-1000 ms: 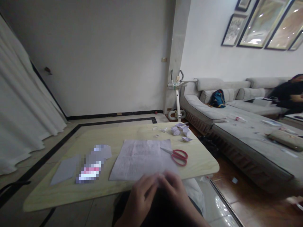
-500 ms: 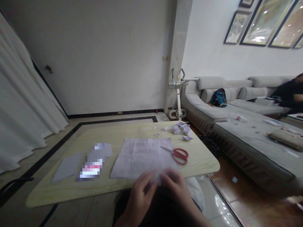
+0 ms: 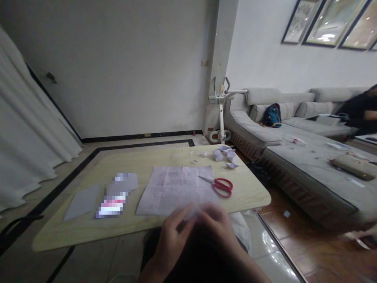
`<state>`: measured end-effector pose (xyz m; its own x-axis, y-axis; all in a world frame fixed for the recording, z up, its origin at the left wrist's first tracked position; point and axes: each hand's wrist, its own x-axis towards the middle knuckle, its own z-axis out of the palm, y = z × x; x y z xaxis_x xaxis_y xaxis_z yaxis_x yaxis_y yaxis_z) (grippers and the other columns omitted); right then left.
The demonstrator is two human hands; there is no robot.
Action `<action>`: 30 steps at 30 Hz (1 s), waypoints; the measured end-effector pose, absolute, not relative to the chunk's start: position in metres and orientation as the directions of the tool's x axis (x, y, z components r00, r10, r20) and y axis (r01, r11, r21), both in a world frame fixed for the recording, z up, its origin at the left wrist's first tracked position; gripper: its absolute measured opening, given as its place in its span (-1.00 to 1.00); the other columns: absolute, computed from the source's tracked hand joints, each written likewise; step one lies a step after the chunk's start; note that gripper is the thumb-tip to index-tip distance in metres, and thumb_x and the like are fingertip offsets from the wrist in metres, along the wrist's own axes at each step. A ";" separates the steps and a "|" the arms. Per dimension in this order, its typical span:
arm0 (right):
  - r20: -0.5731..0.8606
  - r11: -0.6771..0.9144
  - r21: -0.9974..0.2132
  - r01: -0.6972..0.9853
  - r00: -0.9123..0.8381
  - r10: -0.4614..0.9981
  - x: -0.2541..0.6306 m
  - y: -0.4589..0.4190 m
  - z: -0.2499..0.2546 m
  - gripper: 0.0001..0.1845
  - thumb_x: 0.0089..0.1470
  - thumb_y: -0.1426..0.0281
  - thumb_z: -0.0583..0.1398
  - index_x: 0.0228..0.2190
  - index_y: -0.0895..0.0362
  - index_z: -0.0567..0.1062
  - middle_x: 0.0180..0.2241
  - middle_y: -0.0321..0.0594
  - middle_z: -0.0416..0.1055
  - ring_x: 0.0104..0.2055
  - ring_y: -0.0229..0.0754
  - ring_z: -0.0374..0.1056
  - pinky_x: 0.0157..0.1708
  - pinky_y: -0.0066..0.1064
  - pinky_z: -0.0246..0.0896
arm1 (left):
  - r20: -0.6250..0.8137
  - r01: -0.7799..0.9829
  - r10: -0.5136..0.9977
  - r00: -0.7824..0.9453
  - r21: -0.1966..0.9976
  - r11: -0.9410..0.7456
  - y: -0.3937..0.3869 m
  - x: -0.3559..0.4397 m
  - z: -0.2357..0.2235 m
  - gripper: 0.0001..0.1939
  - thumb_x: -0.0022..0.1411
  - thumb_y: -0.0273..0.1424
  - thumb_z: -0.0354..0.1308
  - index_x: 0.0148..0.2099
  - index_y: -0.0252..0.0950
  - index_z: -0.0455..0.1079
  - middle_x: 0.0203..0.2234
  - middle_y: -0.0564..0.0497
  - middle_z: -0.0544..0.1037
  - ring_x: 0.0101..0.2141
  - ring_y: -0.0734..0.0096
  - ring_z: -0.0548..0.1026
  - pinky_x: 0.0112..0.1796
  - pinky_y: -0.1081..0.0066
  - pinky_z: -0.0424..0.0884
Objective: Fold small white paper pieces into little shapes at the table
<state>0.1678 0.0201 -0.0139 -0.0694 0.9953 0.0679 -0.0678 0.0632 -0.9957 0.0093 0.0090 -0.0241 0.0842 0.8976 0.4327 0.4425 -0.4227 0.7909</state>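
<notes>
At the table's near edge, my left hand (image 3: 176, 226) and my right hand (image 3: 216, 222) meet with their fingertips pinched on a small piece of white paper (image 3: 193, 214). Blur and the fingers hide most of its shape. Just beyond them lies a large creased sheet of printed paper (image 3: 176, 190). Red-handled scissors (image 3: 222, 186) rest on the right part of that sheet, their blades pointing left. Several small folded paper shapes (image 3: 231, 156) sit in a cluster at the table's far right, with small paper scraps (image 3: 203, 154) to their left.
The pale wooden table (image 3: 88, 234) has rounded corners. On its left lie a plain white sheet (image 3: 81, 202) and a pixelated item (image 3: 114, 198). A grey sofa (image 3: 309, 173) with a blue backpack (image 3: 272, 116) stands to the right, where a person (image 3: 361, 112) sits at the far end.
The whole view has tilted slightly, so the table and room sit higher in the picture. Both hands stay together on the small paper, with little visible movement.
</notes>
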 end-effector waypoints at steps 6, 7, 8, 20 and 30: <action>0.058 0.055 -0.997 -0.057 -0.048 0.997 0.169 0.021 -0.016 -0.74 -0.06 0.24 0.29 -0.57 0.18 0.45 -0.59 -0.33 0.33 -0.51 -0.26 0.23 -0.48 -0.46 0.16 | 0.411 0.461 0.906 0.101 0.788 -0.409 0.006 0.009 -0.025 -0.70 0.20 -0.40 0.23 -0.01 -0.25 0.52 -0.13 -0.10 0.65 -0.12 0.19 0.61 -0.12 0.31 0.56; 0.056 0.053 -0.997 -0.063 -0.048 0.997 0.169 0.021 -0.016 -0.74 -0.06 0.24 0.30 -0.56 0.18 0.46 -0.59 -0.33 0.34 -0.51 -0.26 0.23 -0.47 -0.46 0.16 | 0.409 0.462 0.907 0.101 0.788 -0.407 0.006 0.009 -0.025 -0.71 0.20 -0.41 0.22 -0.01 -0.25 0.52 -0.13 -0.10 0.65 -0.12 0.19 0.61 -0.12 0.31 0.56; 0.055 0.051 -0.996 -0.073 -0.052 0.997 0.169 0.020 -0.016 -0.74 -0.06 0.24 0.30 -0.55 0.18 0.47 -0.58 -0.33 0.34 -0.50 -0.26 0.23 -0.47 -0.46 0.17 | 0.408 0.462 0.907 0.102 0.788 -0.407 0.006 0.010 -0.025 -0.71 0.21 -0.41 0.22 -0.01 -0.25 0.52 -0.13 -0.10 0.65 -0.12 0.19 0.61 -0.12 0.31 0.56; -0.001 -0.015 -0.981 -0.191 -0.077 0.997 0.162 0.015 -0.004 -0.79 -0.12 0.31 0.35 -0.54 0.17 0.47 -0.59 -0.33 0.41 -0.51 -0.25 0.31 -0.49 -0.47 0.26 | 0.337 0.457 0.939 0.066 0.826 -0.329 0.005 0.010 -0.026 -0.71 0.25 -0.38 0.14 0.02 -0.25 0.48 -0.09 -0.10 0.63 -0.07 0.17 0.58 -0.07 0.24 0.52; 0.038 0.026 -0.979 -0.200 -0.057 0.998 0.166 0.017 -0.013 -0.73 -0.13 0.23 0.37 -0.45 0.13 0.47 -0.53 -0.32 0.41 -0.46 -0.20 0.34 -0.43 -0.42 0.29 | 0.245 0.337 0.969 0.040 0.909 -0.244 0.006 0.011 -0.017 -0.75 0.27 -0.37 0.12 -0.05 -0.25 0.51 -0.18 -0.07 0.65 -0.19 0.22 0.61 -0.16 0.30 0.55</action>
<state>0.1660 0.0170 -0.0127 -0.0571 0.9977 0.0377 -0.2002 0.0255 -0.9794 0.0113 0.0056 -0.0169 0.0399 0.9687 0.2450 0.3368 -0.2439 0.9094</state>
